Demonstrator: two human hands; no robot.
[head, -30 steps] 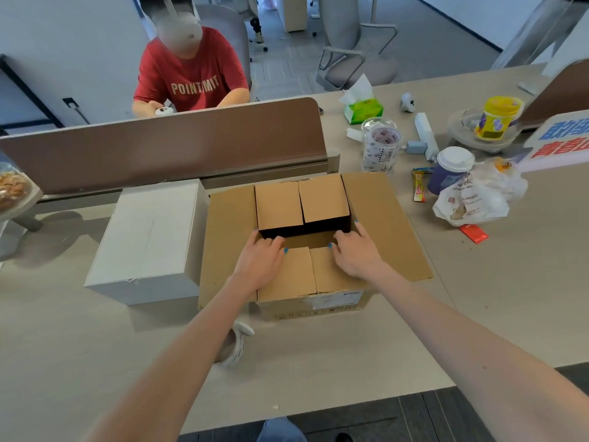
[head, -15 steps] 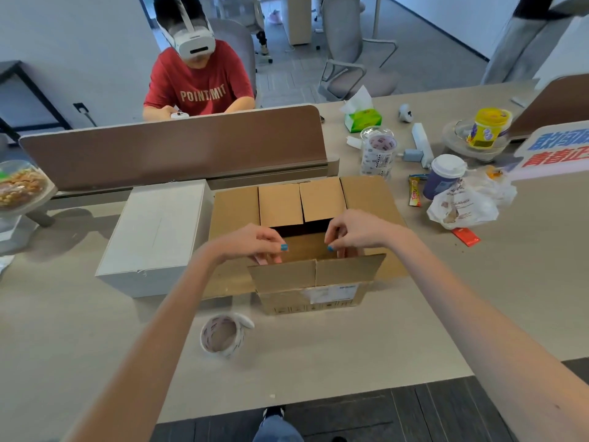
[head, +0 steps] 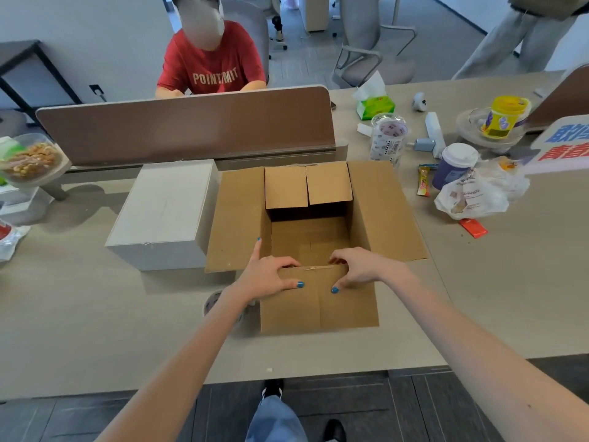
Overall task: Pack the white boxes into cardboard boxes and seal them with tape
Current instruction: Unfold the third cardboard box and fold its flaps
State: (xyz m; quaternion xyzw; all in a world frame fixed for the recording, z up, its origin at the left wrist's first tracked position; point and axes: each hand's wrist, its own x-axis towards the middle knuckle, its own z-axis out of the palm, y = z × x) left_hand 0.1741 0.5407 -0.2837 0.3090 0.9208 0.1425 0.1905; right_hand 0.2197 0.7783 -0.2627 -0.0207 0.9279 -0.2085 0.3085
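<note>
An open brown cardboard box stands in the middle of the table, its inside bare. Its side flaps lie spread out and the near flaps are folded down toward me. My left hand and my right hand both grip the near flap at its fold, fingers curled over the edge, thumbs on the outer face. A white box sits closed on the table, touching the cardboard box's left flap. A tape roll lies by the box's near left corner, mostly hidden under my left forearm.
A brown desk divider runs behind the boxes, with a person in a red shirt seated beyond it. Cups, a plastic bag, a tissue pack and snack wrappers crowd the right rear. A snack bowl stands far left.
The near flaps, first pressed inward over the opening, have been lifted and folded outward down toward me. Both hands moved back with them. The box inside is now exposed.
</note>
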